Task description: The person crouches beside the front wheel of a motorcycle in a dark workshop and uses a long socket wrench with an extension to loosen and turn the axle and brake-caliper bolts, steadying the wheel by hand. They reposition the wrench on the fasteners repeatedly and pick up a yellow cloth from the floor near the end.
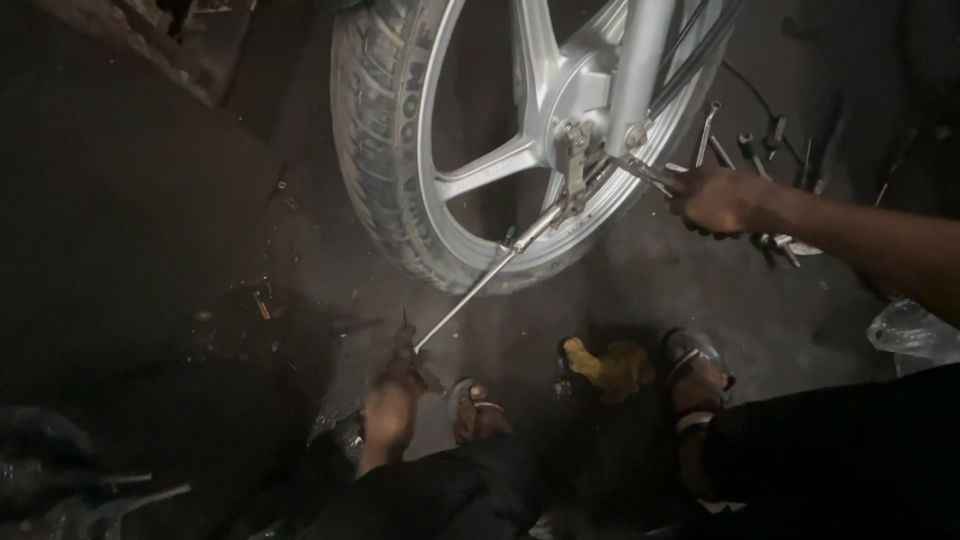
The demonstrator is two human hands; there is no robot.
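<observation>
Left hand (392, 400), low near the floor (640, 290), grip closed on the near end of a long metal rod (480, 290); rod slants up to the brake lever at the hub of a silver motorcycle wheel (520, 150). Right hand (715, 200) grips a small tool (645, 172) at the axle (tool type unclear). Yellow rag (605, 365) lies between the sandalled feet.

The left hand (392, 400) grips the near end of a long rod (480, 285) that slants up and away to a lever (573, 170) at the wheel (520, 140) hub. The right hand (715, 200) reaches out to the hub's far side, closed on a wrench (645, 173) at the axle. Beyond the right hand, tools (760, 145) lie scattered on the floor. Between the hands, nearer the person, lies a yellow rag (605, 365), flanked by sandalled feet (480, 410).
</observation>
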